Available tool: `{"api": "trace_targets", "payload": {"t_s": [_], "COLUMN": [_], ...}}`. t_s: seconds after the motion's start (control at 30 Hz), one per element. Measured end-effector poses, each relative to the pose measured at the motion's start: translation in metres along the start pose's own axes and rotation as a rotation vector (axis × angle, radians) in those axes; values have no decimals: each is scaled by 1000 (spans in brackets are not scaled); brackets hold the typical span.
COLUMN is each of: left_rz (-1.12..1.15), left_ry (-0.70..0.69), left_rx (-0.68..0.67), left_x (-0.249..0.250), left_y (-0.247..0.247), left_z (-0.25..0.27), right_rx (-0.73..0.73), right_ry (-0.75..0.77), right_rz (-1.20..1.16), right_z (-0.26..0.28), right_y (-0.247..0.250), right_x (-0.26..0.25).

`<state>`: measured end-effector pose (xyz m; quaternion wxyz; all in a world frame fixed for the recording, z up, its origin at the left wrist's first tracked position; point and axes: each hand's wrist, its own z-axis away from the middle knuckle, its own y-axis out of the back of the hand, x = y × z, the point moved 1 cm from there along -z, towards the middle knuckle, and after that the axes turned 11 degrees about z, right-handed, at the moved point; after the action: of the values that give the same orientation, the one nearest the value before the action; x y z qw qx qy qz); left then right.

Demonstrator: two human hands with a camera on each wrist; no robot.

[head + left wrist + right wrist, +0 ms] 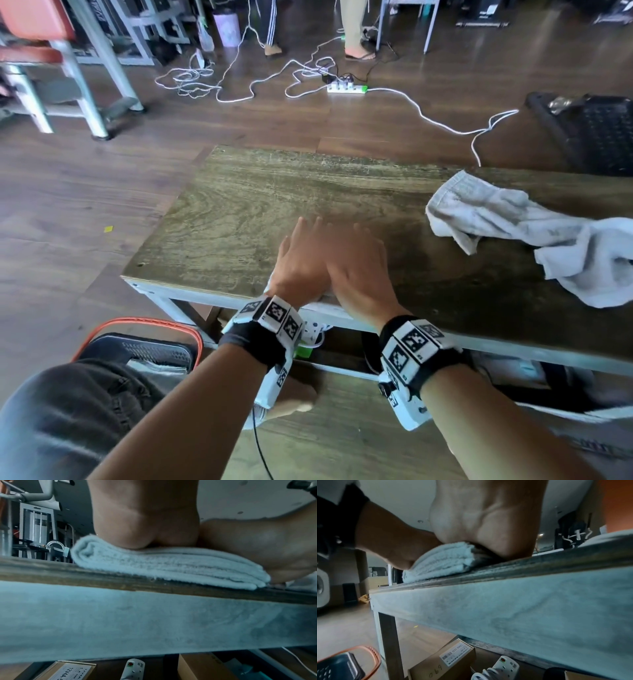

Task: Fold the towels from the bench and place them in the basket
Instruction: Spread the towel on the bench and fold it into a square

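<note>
A folded white towel (pixel 163 566) lies at the near edge of the wooden bench (pixel 274 192). Both hands press flat on it, side by side. From the head view my left hand (pixel 301 260) and right hand (pixel 359 267) cover nearly all of the folded towel (pixel 324 300), fingers stretched forward and blurred. The right wrist view shows the towel's stacked layers (pixel 443 561) under the right palm (pixel 488 513). A crumpled white towel (pixel 496 216) lies at the bench's right side, with another (pixel 596 270) beside it. The basket (pixel 102 332), dark with an orange rim, stands on the floor at the lower left.
Cardboard boxes (pixel 447 661) and a power strip (pixel 503 666) sit under the bench. White cables and another power strip (pixel 346 89) trail over the floor beyond it. A red-seated chair (pixel 37 31) stands far left, a black crate (pixel 592 130) far right. Two people's legs stand at the back.
</note>
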<state>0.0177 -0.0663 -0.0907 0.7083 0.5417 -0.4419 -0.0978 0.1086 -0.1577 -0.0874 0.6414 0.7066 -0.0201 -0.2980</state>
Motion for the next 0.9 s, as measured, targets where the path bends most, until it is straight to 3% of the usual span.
{"api": "trace_targets", "payload": {"t_s": [0.17,0.4,0.9], "left_rz": [17,29,67], "left_ry": [-104,36,94], "left_rx": [8,25,17], "left_x": [-21,-15,-27], "left_y": [6,11,16], "left_z": [2,10,10], "right_rx": [-31,-8,-92], "right_ry": [51,21,-36], "right_rz": [214,315,329], "right_z": [2,6,13], "right_y": [-1,-3,3], "right_x": [7,6,13]}}
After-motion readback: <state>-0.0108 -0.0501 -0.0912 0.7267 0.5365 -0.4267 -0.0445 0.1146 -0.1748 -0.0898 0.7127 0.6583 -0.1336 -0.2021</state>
